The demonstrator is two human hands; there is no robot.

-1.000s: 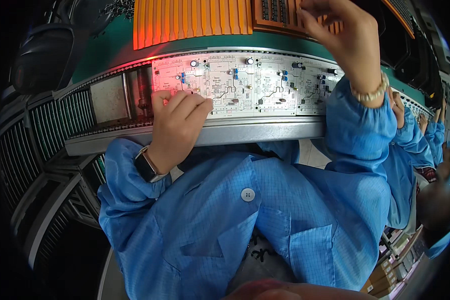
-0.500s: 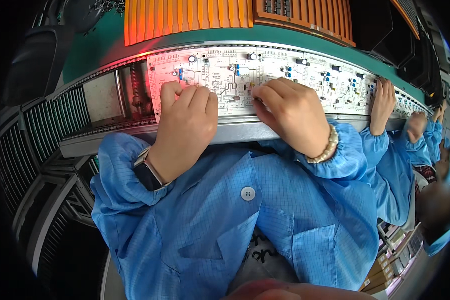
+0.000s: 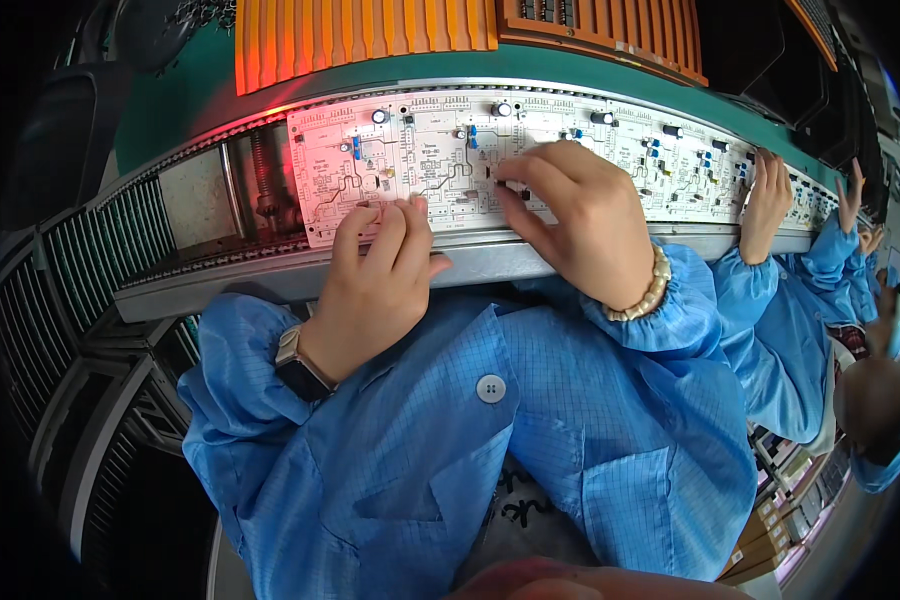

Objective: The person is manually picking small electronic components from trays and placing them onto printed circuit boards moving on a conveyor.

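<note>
A white circuit board (image 3: 320,215) lies at the left end of a row of similar boards, with blue parts and round capacitors standing on it. The fingertips of my left hand (image 3: 380,275) rest near the board's front edge, bent, with the thumb apart to the right. My right hand (image 3: 585,220) is over the neighbouring board (image 3: 445,180), index finger and thumb brought close together at its surface. Whatever lies between those fingertips is too small to make out, and the palm covers part of the boards behind.
The boards lie along a conveyor with a metal front rail (image 3: 220,285). Beyond it, orange ribbed trays (image 3: 365,35) and a brown parts tray (image 3: 610,40) stand on a green surface (image 3: 170,115). A co-worker's hand (image 3: 767,205) reaches over the boards at right.
My left hand has drawn back toward the front edge, its thumb now showing apart. My right hand has shifted slightly left, fingers still close together.
</note>
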